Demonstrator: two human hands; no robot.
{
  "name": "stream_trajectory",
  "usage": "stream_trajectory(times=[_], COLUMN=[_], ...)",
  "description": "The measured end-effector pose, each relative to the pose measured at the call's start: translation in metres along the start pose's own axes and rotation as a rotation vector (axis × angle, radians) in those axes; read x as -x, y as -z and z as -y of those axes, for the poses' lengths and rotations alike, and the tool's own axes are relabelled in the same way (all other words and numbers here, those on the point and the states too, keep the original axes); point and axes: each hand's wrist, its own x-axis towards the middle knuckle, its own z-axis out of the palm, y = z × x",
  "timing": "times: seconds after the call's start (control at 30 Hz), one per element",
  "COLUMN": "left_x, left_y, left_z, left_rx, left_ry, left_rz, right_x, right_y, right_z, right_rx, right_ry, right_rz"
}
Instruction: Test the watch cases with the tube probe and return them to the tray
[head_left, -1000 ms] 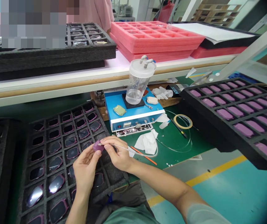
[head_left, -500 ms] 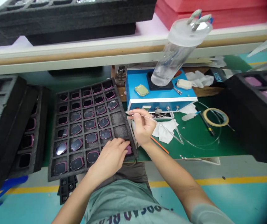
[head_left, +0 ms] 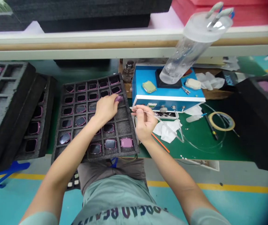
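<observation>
My left hand (head_left: 106,107) reaches over the black foam tray (head_left: 136,147), its fingers closed on the edge of a purple watch case (head_left: 119,98) in the right-hand column. My right hand (head_left: 145,122) pinches a thin clear tube (head_left: 166,127), whose pale tip points left just past the tray's right edge. Dark-screened watch cases fill most of the tray's compartments. A watch case (head_left: 126,142) lies pink side up in the near right compartment. Bare foam shows in two compartments above it. My left forearm hides part of the tray.
A blue box (head_left: 145,101) with knobs carries a clear cylinder (head_left: 178,62) and a green case (head_left: 149,87). Right of my hand lie white tissue (head_left: 168,131), an orange stick (head_left: 161,143) and a tape roll (head_left: 221,121). Foam trays (head_left: 12,125) are stacked at left; a shelf (head_left: 89,53) spans the back.
My left hand has moved away from me, from the near right compartment to a purple case farther up. The pink-backed case is now uncovered. My right hand keeps the tube near the tray's edge.
</observation>
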Motion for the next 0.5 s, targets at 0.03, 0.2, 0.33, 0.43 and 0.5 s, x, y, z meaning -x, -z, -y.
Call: stream_trajectory(times=[0.03, 0.2, 0.33, 0.43, 0.5], left_x=[0.012, 0.064, 0.074, 0.073, 0.074], left_y=[-0.001, -0.016, -0.019, -0.017, -0.016], left_z=[0.0, 0.0, -0.005, -0.008, -0.008], left_rx=[0.196, 0.994, 1.115, 1.124, 1.13], left_ry=[0.034, 0.272, 0.335, 0.32, 0.316], left_rz=[-0.029, -0.107, -0.148, -0.146, -0.152], right_x=[0.002, 0.012, 0.014, 0.013, 0.012], right_y=[-0.001, -0.001, -0.001, -0.002, -0.003], right_z=[0.001, 0.004, 0.005, 0.006, 0.007], right_rx=[0.004, 0.084, 0.147, 0.141, 0.133], right_ry=[0.0, 0.044, 0.092, 0.111, 0.113], right_rz=[0.006, 0.134, 0.222, 0.241, 0.252])
